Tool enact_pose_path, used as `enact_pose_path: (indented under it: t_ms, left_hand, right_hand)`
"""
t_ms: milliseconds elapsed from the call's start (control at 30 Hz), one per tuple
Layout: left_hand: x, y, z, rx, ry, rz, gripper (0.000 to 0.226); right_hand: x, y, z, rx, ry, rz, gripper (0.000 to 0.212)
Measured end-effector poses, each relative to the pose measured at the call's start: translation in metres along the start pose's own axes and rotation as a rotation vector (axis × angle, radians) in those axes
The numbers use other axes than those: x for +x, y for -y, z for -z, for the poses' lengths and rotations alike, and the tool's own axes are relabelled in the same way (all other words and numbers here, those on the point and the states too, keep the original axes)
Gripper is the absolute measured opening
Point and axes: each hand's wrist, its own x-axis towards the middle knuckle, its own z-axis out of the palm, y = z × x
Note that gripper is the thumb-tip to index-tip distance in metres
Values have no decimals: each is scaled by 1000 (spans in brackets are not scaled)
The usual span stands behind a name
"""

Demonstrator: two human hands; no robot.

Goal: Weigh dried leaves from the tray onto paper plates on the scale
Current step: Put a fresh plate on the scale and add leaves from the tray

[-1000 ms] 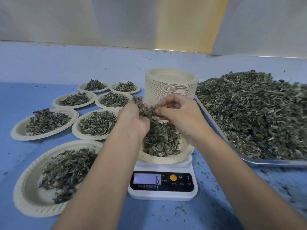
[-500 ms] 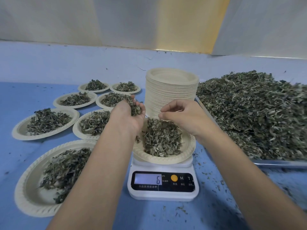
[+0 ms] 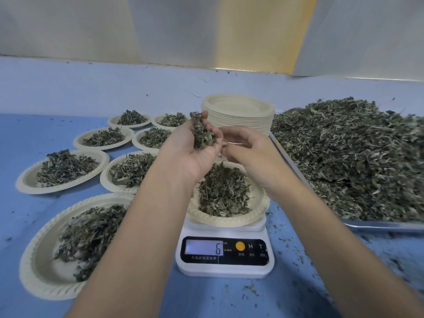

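Observation:
A white digital scale [image 3: 226, 268] reads 6. On it sits a paper plate [image 3: 229, 221] with a mound of dried leaves [image 3: 222, 191]. Above the plate, my left hand [image 3: 190, 157] is turned palm up and cups a clump of dried leaves [image 3: 203, 134] in its curled fingers. My right hand [image 3: 252, 154] hovers right beside it with its fingers curled toward the clump. It is blurred, and a thin pale stem [image 3: 231, 143] shows at its fingertips. On the right, a metal tray [image 3: 378, 224] holds a big heap of dried leaves [image 3: 355, 157].
A tall stack of empty paper plates [image 3: 238, 111] stands behind my hands. Several filled plates lie to the left, the nearest [image 3: 36, 267] at the front left and another [image 3: 27, 182] further back. Leaf crumbs are scattered over the blue table [image 3: 286, 294].
My left hand has risen and turned palm up with its clump of leaves. My right hand has lifted off the plate and drawn back a little. The scale still reads 6.

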Motion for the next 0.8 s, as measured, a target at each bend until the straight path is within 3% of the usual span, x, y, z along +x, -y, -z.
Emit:
enact_pose_path:
  t_ms: [267,533,700,800]
  left_hand:
    - [-4,3,-4,26,-13,45,38]
    - [-2,-11,3,2,-69,-23,35]
    - [-2,-14,5,17,-80,-45,34]
    - [-1,-11,5,32,-91,-42,36]
  right_hand:
    - [0,-2,3,65,-81,80,20]
    - [2,-14,10,-191,-173,3,21]
    - [3,-16,12,-258,-82,-62,9]
    - [2,-13,12,-245,-80,-82,14]
